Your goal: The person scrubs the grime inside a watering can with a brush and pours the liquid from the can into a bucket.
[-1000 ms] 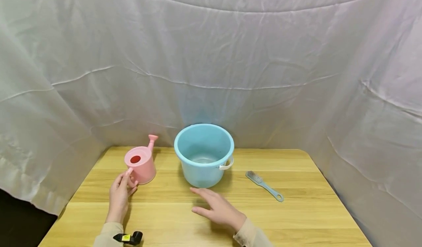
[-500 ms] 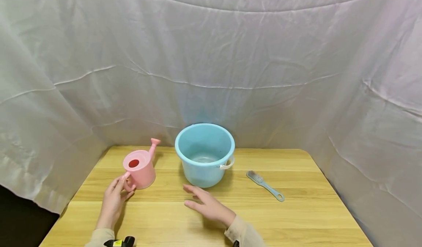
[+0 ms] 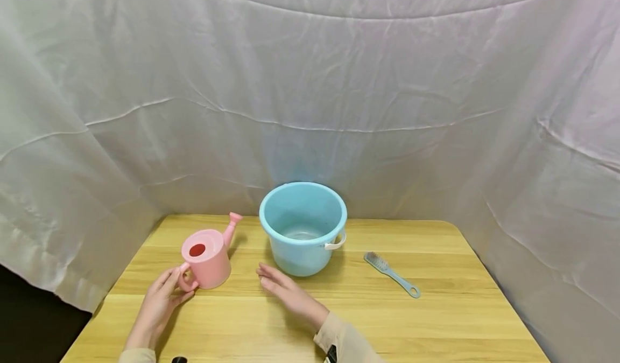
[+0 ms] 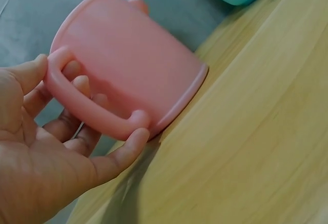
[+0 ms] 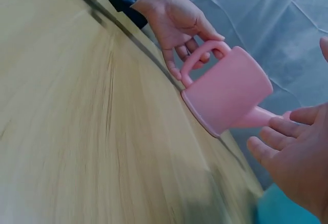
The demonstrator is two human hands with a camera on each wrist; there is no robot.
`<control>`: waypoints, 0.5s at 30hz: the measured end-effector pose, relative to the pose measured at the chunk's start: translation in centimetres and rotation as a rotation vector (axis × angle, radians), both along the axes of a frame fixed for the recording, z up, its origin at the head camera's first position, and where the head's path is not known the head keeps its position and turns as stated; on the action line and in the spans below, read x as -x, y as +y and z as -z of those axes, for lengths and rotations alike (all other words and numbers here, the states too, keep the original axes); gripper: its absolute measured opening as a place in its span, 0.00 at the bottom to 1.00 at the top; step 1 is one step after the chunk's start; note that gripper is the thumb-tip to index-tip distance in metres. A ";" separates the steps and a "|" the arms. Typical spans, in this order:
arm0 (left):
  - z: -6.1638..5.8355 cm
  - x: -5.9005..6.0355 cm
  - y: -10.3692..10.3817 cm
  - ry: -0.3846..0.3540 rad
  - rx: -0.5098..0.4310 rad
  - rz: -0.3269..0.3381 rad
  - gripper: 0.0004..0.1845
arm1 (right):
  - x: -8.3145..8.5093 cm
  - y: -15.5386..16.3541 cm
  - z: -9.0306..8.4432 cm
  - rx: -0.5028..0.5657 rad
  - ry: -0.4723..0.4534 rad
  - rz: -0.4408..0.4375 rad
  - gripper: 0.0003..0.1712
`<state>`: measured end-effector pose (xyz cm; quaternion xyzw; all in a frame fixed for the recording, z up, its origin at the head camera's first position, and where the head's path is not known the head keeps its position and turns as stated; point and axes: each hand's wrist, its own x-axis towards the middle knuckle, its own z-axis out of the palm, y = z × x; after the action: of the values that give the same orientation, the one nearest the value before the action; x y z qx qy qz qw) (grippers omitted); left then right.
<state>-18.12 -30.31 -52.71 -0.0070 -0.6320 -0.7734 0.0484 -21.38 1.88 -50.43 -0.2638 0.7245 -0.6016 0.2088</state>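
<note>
A pink watering can [image 3: 207,255] stands on the wooden table [image 3: 387,320], its spout toward a light blue bucket [image 3: 301,258]. My left hand [image 3: 169,287] holds the can's handle: in the left wrist view the fingers [image 4: 77,88] pass through the loop and the thumb rests at its top. The right wrist view shows the same grip on the can [image 5: 230,88] by the left hand [image 5: 179,26]. My right hand [image 3: 276,283] is flat with its fingers spread, between the can and the bucket, touching neither. It appears again as the right hand [image 5: 294,155] in its own wrist view.
A blue brush [image 3: 391,274] lies right of the bucket, which has a white side handle [image 3: 335,243]. White cloth [image 3: 310,83] hangs behind and on both sides of the table. Bare wood lies in front of me and to the right.
The can has shifted slightly right and toward me, its spout swinging toward the bucket. My right hand has slid left across the table, closer to the can.
</note>
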 end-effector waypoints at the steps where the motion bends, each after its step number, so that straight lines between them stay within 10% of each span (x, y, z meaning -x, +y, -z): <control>1: 0.0 -0.1 -0.1 0.004 0.000 0.011 0.14 | 0.0 -0.2 0.0 0.012 -0.017 0.002 0.36; 15: 0.4 -1.1 -2.0 0.063 0.006 0.256 0.21 | 0.5 -2.7 0.4 0.175 -0.178 0.024 0.40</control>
<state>-17.00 -32.36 -53.13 -0.1119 -0.6263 -0.7709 -0.0311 -21.92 -0.77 -50.85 -0.2181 0.6507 -0.6861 0.2413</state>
